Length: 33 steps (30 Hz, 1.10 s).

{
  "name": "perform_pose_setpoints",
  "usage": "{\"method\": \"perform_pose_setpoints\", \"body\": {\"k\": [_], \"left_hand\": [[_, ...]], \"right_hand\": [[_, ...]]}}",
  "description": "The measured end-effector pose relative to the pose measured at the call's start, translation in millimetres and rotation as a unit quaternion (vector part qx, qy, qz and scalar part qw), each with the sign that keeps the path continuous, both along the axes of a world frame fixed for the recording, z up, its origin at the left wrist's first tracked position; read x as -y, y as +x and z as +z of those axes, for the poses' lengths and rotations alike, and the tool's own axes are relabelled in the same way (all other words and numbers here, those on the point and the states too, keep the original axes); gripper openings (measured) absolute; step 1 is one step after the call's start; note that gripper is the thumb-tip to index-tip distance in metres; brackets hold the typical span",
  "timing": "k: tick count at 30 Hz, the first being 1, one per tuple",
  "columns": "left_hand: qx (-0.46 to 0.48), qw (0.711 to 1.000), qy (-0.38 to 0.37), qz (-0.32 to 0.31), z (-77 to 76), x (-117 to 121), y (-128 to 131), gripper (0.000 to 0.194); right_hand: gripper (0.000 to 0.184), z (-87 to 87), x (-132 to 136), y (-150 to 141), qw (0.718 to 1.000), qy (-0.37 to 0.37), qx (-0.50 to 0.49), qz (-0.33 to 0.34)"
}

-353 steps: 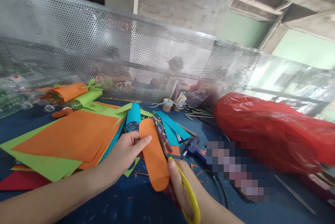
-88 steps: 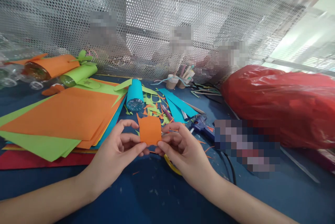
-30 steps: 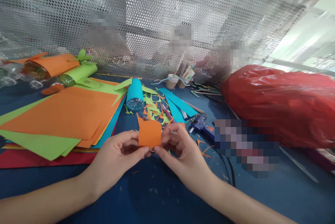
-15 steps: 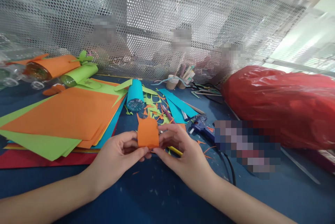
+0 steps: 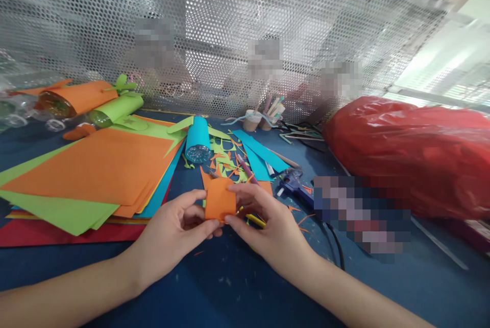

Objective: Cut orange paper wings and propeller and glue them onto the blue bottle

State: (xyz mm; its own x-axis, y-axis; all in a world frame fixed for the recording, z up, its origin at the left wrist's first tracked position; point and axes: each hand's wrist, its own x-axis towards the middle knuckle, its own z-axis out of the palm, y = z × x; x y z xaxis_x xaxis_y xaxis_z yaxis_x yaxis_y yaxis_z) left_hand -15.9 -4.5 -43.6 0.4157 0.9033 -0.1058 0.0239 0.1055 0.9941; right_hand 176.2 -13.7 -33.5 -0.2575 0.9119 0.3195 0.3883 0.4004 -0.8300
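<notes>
Between my two hands is a small curved piece of orange paper (image 5: 221,199), held just above the blue tabletop. My left hand (image 5: 179,220) pinches its lower left side with thumb and fingers. On the other side, the thumb of my right hand (image 5: 264,215) presses the lower edge while the fingers rest at the upper right. Behind the paper lie green and orange paper scraps (image 5: 229,162) and a purple pen (image 5: 245,167). A yellow pencil-like stick (image 5: 255,219) shows partly beneath my right hand.
Stacked coloured sheets (image 5: 95,164) lie at left. A blue-wrapped bottle piece (image 5: 198,139) stands behind my hands, near blue paper strips (image 5: 260,151). At right are a glue gun (image 5: 296,187) with its cord and a red plastic bag (image 5: 413,157). Orange-wrapped bottles (image 5: 80,98) sit far left.
The orange paper has shifted slightly right and down and looks more rounded at the top. My right fingers now touch its upper right edge. Other things have stayed put.
</notes>
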Motion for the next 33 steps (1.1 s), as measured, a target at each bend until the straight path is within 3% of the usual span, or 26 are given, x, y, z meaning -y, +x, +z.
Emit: {"method": "perform_pose_setpoints", "body": {"k": [6,14,22,29,33], "left_hand": [[-0.012,1.0,0.007,-0.003,-0.9,-0.6,0.1,0.038],[0.012,1.0,-0.003,0.0,-3.3,-1.4,-0.3,0.044],[0.036,0.999,0.004,0.029,2.4,-2.1,2.3,0.064],[0.085,0.996,0.004,-0.001,-1.4,0.1,0.2,0.025],[0.071,0.997,0.013,0.009,-4.4,-0.1,-0.4,0.021]], "right_hand": [[0.041,-5.4,-3.6,0.8,0.999,-0.023,-0.022,0.009],[0.021,-3.5,-1.5,0.5,0.996,-0.064,-0.05,0.028],[0.012,-6.4,-4.5,0.2,1.0,0.001,-0.006,0.029],[0.016,-3.0,-6.3,1.5,0.994,-0.034,-0.078,0.066],[0.023,-3.6,-6.1,2.0,0.991,-0.048,-0.101,0.071]]}}
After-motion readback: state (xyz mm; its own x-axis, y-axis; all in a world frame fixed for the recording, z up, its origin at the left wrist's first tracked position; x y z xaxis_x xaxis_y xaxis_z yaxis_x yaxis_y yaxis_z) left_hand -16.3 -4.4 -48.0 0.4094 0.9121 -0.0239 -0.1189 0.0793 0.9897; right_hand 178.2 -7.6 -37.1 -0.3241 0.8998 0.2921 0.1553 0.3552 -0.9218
